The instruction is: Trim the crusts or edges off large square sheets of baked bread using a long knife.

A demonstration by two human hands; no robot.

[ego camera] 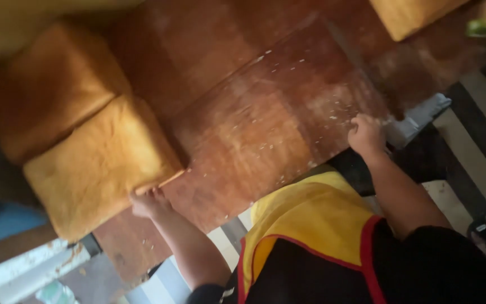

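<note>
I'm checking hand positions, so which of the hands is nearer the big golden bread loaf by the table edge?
The left hand. Its fingers touch the bottom corner of the bread loaf. The right hand is far across the wooden table, gripping its near edge.

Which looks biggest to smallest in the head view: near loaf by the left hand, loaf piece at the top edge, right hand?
1. Near loaf, clearly the largest; the left hand touches its lower corner.
2. Loaf piece at the top edge, cut off by the frame, so its full size is unsure.
3. Right hand, resting on the wooden board.
</note>
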